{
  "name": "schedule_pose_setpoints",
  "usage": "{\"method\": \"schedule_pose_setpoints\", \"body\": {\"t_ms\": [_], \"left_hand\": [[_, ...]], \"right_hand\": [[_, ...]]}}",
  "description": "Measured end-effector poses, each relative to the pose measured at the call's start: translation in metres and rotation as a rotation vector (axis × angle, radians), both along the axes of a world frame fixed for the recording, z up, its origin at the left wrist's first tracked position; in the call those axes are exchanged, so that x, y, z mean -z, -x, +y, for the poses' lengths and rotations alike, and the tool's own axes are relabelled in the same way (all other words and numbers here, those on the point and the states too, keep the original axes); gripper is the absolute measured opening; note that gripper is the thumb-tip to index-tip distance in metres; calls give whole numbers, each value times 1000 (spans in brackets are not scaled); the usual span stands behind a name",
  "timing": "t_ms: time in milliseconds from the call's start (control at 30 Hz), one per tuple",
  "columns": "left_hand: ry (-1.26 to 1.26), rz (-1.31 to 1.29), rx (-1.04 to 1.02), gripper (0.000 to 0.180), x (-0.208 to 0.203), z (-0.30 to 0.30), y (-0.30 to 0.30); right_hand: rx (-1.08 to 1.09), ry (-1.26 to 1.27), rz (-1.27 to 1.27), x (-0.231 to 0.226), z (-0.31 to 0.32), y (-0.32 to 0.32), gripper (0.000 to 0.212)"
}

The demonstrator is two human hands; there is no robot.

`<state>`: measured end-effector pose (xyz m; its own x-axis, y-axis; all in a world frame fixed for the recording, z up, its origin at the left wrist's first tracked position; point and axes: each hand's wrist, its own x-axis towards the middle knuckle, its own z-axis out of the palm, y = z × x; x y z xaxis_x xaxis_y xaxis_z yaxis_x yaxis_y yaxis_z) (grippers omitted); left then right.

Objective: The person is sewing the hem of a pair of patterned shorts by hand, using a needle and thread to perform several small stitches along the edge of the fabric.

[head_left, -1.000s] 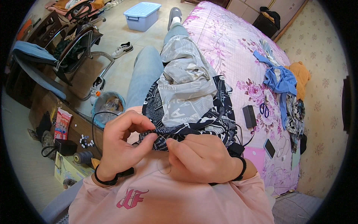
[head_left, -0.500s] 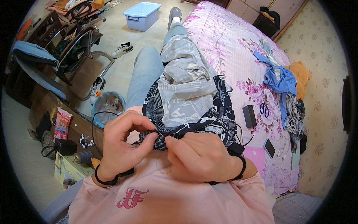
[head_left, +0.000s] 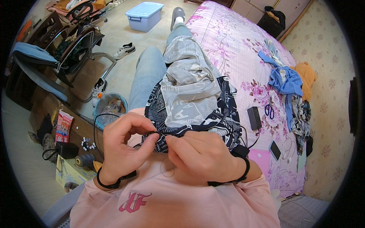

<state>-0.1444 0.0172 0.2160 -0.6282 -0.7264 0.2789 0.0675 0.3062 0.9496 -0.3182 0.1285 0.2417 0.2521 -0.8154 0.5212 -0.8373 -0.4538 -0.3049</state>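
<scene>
Across my lap lies a garment (head_left: pixel 188 91) with a black-and-white lettering print, its pale grey inner side turned up. My left hand (head_left: pixel 123 148) pinches the dark edge of the cloth between thumb and forefinger. Close beside it, my right hand (head_left: pixel 205 155) has its fingers pressed together around what looks like a thin sewing needle, mostly hidden, at that same edge. A fine dark thread (head_left: pixel 167 167) hangs in a loop below the fingertips, in front of my pink shirt.
At the left, a wooden surface carries a grey thread spool (head_left: pixel 85 160), small white buttons (head_left: pixel 88 143) and a black box (head_left: pixel 67 149). A bin (head_left: pixel 110 108) stands beside my leg. On the bed at the right lie scissors (head_left: pixel 269 111), a black adapter (head_left: pixel 254 118) and a phone (head_left: pixel 274 150).
My right hand has shifted slightly left and up, nearer the left fingertips. Less of the needle shows between the hands. The left hand still pinches the garment's edge.
</scene>
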Motion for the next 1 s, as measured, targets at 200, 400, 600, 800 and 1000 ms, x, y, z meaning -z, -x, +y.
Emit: {"method": "schedule_pose_setpoints", "body": {"t_ms": [200, 400, 600, 800, 1000], "left_hand": [[-14, 14, -29, 21, 1, 2, 2], [175, 88, -37, 18, 9, -4, 3], [201, 146, 1, 20, 7, -3, 4], [277, 209, -33, 25, 11, -4, 3], [471, 200, -56, 27, 10, -4, 3]], "right_hand": [[0, -13, -21, 2, -4, -1, 27], [-21, -139, -252, 5, -10, 6, 23], [-53, -92, -304, 5, -12, 13, 25], [-51, -75, -415, 4, -15, 8, 24], [-28, -112, -421, 3, -15, 13, 26]]}}
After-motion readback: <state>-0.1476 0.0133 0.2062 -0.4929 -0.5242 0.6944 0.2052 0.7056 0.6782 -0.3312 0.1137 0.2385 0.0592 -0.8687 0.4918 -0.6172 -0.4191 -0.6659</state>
